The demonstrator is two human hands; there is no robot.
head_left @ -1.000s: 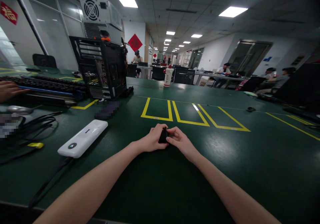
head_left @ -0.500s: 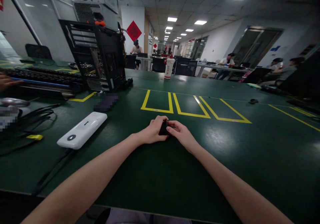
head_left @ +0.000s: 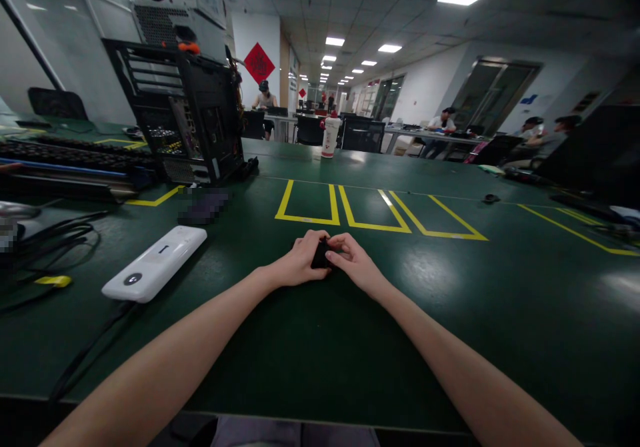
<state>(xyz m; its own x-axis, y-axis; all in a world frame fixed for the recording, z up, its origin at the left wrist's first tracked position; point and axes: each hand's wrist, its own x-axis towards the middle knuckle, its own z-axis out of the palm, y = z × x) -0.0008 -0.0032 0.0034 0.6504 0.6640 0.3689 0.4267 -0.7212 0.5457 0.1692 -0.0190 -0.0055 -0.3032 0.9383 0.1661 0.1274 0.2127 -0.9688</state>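
Note:
A small black object rests at the green table top between my two hands; its kind cannot be made out. My left hand is closed around its left side, thumb near me and fingers over the far side. From the right, my right hand pinches at the object's right end with thumb and forefinger. Much of the object is hidden by my fingers. Just beyond my hands, yellow tape outlines mark the table.
To the left lie a white power bank with a black cable, a dark phone-like slab and tangled cables. Behind them stands an open black computer case. A white cup stands at the far edge. Several people sit farther off.
The whole view has shifted slightly, so things appear a little farther left. Both hands stay on the black object, with only slight finger movement.

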